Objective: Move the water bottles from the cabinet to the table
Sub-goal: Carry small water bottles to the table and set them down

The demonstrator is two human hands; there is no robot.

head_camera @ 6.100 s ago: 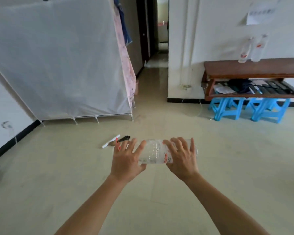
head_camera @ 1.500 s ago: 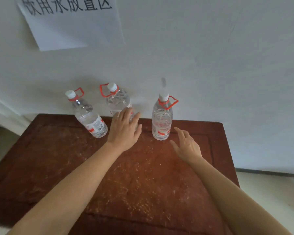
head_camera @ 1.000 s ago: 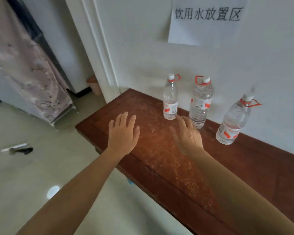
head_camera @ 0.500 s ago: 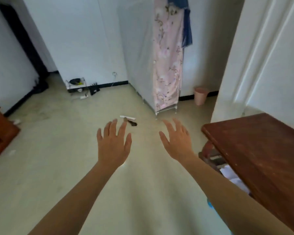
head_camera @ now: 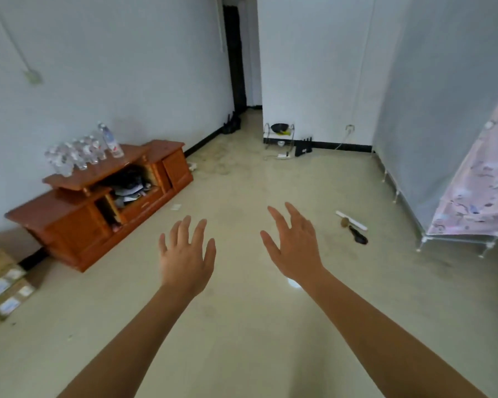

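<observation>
The left hand [head_camera: 186,259] and right hand [head_camera: 292,248] hold nothing, fingers spread, well to the right of the cabinet [head_camera: 98,208]. This looks like the walk to fetch a bottle (the table is out of view). The water bottles [head_camera: 81,152] stand clustered on the cabinet's raised top, against the wall. Next: close in and grip one upright. Pale floor [head_camera: 242,182] stretches right of the cabinet; cardboard boxes [head_camera: 3,288] sit left of it.
</observation>
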